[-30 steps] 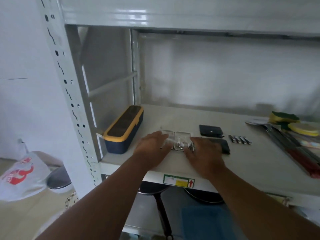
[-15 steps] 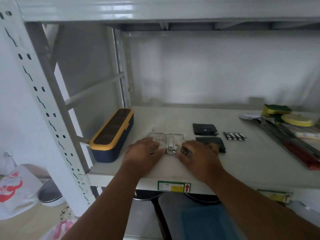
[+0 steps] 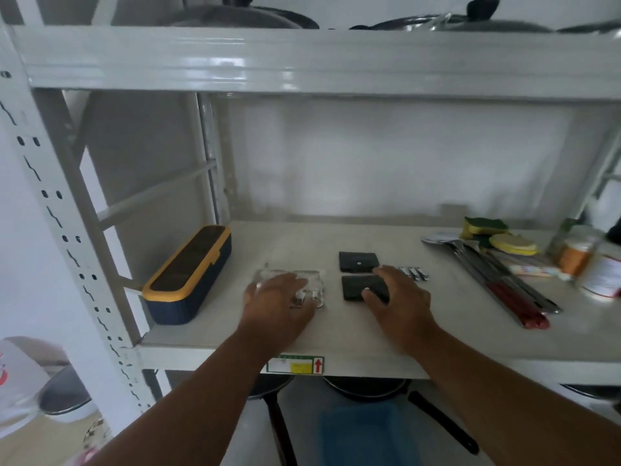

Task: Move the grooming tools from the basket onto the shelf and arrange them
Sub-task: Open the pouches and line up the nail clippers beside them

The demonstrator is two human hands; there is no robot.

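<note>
A clear plastic case point(image 3: 314, 280) holding small metal grooming tools lies on the white shelf point(image 3: 369, 327). My left hand point(image 3: 279, 297) rests flat on top of it, fingers spread. Two black pouches lie to its right: the far one point(image 3: 358, 261) is free, and the near one point(image 3: 359, 287) has my right hand point(image 3: 398, 297) on it, thumb and fingers at its right edge. A row of metal nail clippers point(image 3: 416, 273) lies just beyond my right hand. No basket is in view.
A navy box with a yellow rim point(image 3: 188, 274) stands at the shelf's left. Long utensils point(image 3: 497, 280), sponges point(image 3: 484, 227) and jars point(image 3: 581, 253) crowd the right end. Pans hang below the shelf; pot lids sit on the shelf above.
My right hand has left the clear case and moved right onto the near black pouch. My left hand slid further onto the case. The camera has tilted up.
</note>
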